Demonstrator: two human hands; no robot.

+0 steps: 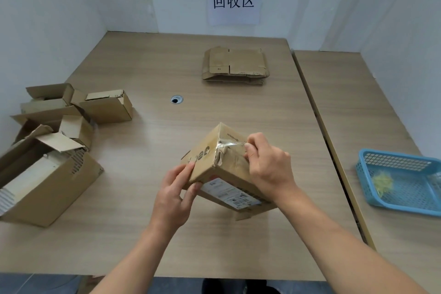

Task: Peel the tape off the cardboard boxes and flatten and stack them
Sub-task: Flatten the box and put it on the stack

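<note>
A small brown cardboard box (pixel 210 162) with a white shipping label is held tilted above the table's middle. My left hand (pixel 174 196) grips its near-left corner, thumb on top and fingers underneath. My right hand (pixel 267 164) pinches a strip of clear tape (pixel 229 144) on the box's crumpled end face, and the strip stretches from my fingertips to the box's edge. A stack of flattened boxes (pixel 235 65) lies at the far side of the table.
A cluster of open, unflattened boxes (pixel 47 150) fills the table's left side. A blue plastic basket (pixel 403 179) holding a wad of tape sits on the adjoining table at right. A cable hole (pixel 176 99) is in the wooden tabletop (pixel 148 198). A paper sign (pixel 233 1) hangs on the wall.
</note>
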